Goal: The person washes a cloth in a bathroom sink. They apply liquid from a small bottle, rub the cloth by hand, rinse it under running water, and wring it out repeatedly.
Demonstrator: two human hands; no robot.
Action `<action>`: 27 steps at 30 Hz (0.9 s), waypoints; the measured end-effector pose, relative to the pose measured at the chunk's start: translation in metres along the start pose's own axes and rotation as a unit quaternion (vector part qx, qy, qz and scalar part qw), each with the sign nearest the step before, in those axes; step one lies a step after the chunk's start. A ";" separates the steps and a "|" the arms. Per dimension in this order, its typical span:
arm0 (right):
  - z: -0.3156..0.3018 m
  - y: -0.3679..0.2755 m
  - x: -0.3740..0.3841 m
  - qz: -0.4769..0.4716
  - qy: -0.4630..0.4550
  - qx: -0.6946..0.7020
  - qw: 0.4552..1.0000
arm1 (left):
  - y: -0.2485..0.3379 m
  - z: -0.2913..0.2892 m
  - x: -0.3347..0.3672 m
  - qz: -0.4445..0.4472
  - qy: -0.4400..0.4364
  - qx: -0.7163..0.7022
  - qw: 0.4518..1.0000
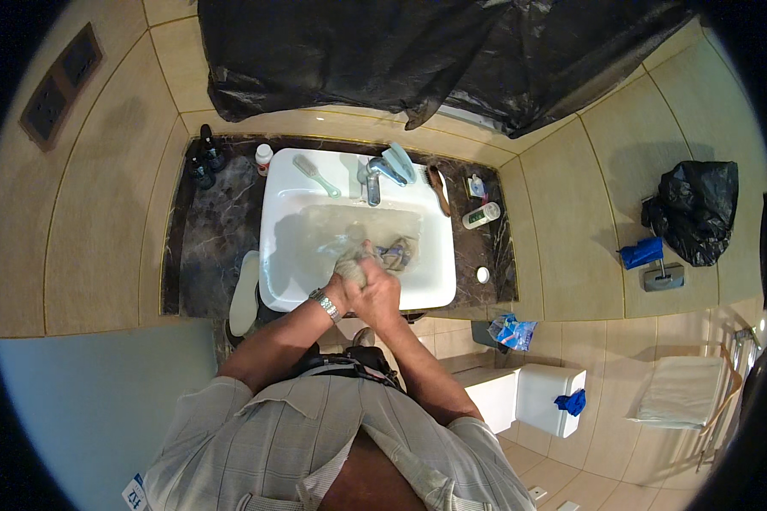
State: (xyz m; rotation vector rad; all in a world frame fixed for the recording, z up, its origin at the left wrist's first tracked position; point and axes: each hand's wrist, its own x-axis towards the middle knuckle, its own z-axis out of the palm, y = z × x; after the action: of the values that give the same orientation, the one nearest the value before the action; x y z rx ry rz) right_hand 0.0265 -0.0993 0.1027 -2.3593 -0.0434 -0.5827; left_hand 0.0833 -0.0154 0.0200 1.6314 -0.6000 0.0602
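Over the front of the white sink (pixel 273 247), my two hands are pressed together around a wet beige-grey cloth (pixel 349 266). My left hand (pixel 338 292), below a metal wristwatch, is closed on it, its fingers largely hidden by the cloth and the other hand. Closed on the same cloth from the right is my right hand (pixel 377 295). Just beyond it a bunched grey cloth with a dark blue patch (pixel 396 254) lies in the cloudy water (pixel 332 226). Whether the two pieces are joined, I cannot tell.
Behind the basin stands a chrome faucet (pixel 373 183), with a pale green brush (pixel 317 175) to its left and a brown brush (pixel 438 189) to its right. A white bottle (pixel 263 158) and a clear bottle (pixel 481 215) are on the dark counter (pixel 213 221). A toilet (pixel 528 396) is at right.
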 end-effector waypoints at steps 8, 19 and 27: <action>-0.021 0.096 0.050 0.301 -0.164 0.384 0.857 | 0.038 -0.010 0.025 -0.407 0.022 -0.625 0.666; 0.032 0.242 0.139 0.437 -0.124 0.441 0.774 | 0.088 -0.057 0.036 -0.357 0.139 -0.643 0.663; 0.097 0.282 0.221 0.395 -0.238 0.492 0.739 | 0.142 -0.042 0.061 -0.346 0.254 -0.579 0.693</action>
State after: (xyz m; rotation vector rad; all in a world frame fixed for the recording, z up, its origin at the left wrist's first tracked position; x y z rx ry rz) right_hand 0.3166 -0.2787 -0.0441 -1.2082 0.3304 0.4223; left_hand 0.0897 -0.0006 0.1792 0.4250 0.4369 -0.3590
